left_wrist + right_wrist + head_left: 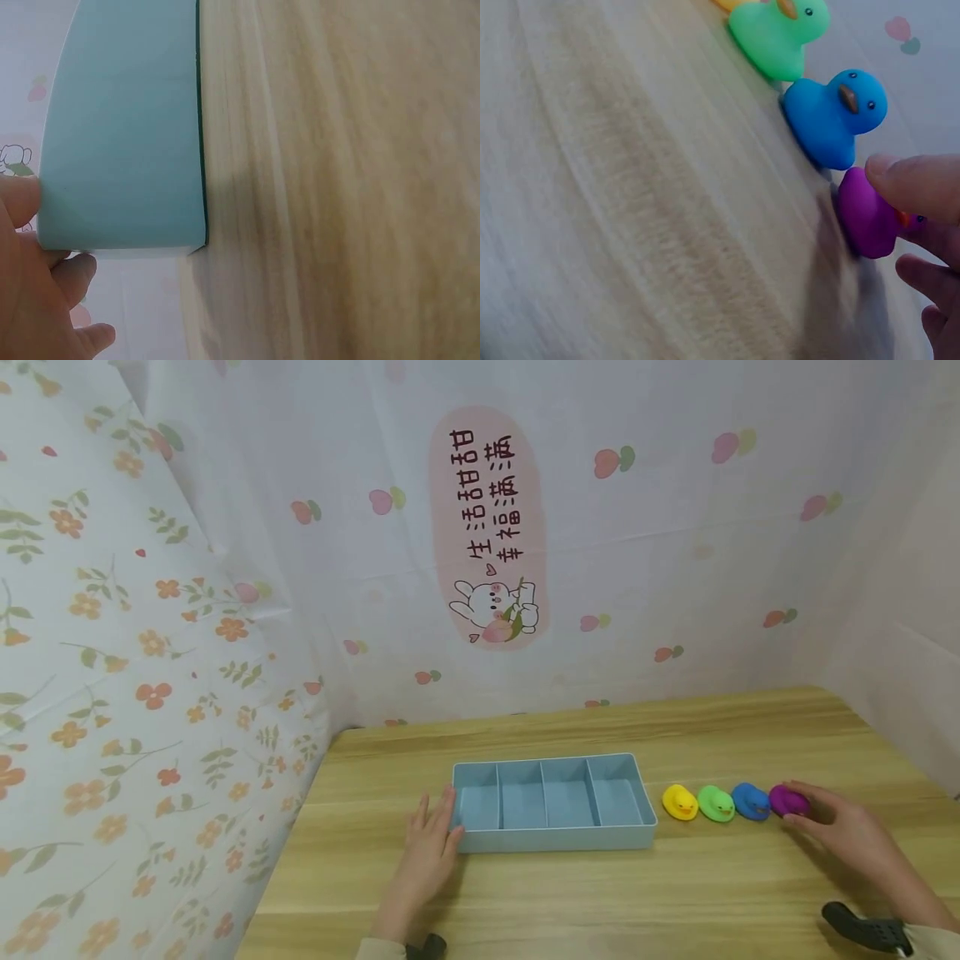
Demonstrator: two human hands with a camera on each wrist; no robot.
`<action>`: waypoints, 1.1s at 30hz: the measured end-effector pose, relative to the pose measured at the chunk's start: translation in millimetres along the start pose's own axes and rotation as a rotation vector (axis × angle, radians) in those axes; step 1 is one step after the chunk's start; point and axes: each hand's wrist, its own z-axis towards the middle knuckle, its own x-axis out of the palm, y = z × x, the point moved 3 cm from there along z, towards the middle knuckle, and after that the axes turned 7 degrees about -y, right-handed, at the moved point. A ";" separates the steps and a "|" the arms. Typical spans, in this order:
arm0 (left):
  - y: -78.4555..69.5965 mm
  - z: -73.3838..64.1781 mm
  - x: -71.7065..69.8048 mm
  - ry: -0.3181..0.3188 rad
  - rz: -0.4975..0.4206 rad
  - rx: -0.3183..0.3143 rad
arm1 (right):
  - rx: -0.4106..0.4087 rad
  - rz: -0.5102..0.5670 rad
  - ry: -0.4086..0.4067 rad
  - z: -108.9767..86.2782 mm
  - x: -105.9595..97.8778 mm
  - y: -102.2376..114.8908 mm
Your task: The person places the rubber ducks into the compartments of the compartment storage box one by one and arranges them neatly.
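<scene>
Fingers of the right hand (843, 827) pinch a purple duck (787, 801) beside a blue duck (750, 802). The left hand (427, 845), fingers extended, touches one end of a compartmented tray (555, 840).

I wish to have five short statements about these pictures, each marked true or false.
1. The rectangular, light-blue, plastic-looking tray has four compartments. True.
2. The small, rounded, rubber-looking blue toy duck sits between the similar green duck and purple duck. True.
3. The left hand grips the green duck. False: it touches the tray's left end.
4. The right hand touches the purple duck. True.
5. All ducks lie inside the tray. False: they sit on the wood-grained table.
</scene>
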 end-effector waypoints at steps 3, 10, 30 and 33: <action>-0.4 -1.0 -0.5 0.000 0.000 -0.009 | 0.012 -0.012 0.006 0.2 2.9 -3.1; 1.1 -5.5 1.0 0.019 -0.003 -0.046 | 0.004 -0.064 -0.028 -0.4 7.6 -10.0; 0.7 -3.9 0.4 -0.001 -0.006 -0.055 | -0.008 -0.060 -0.116 -2.4 7.3 -11.3; 0.5 -2.4 1.7 0.003 -0.015 -0.056 | 0.005 -0.048 -0.127 -1.9 4.9 -11.2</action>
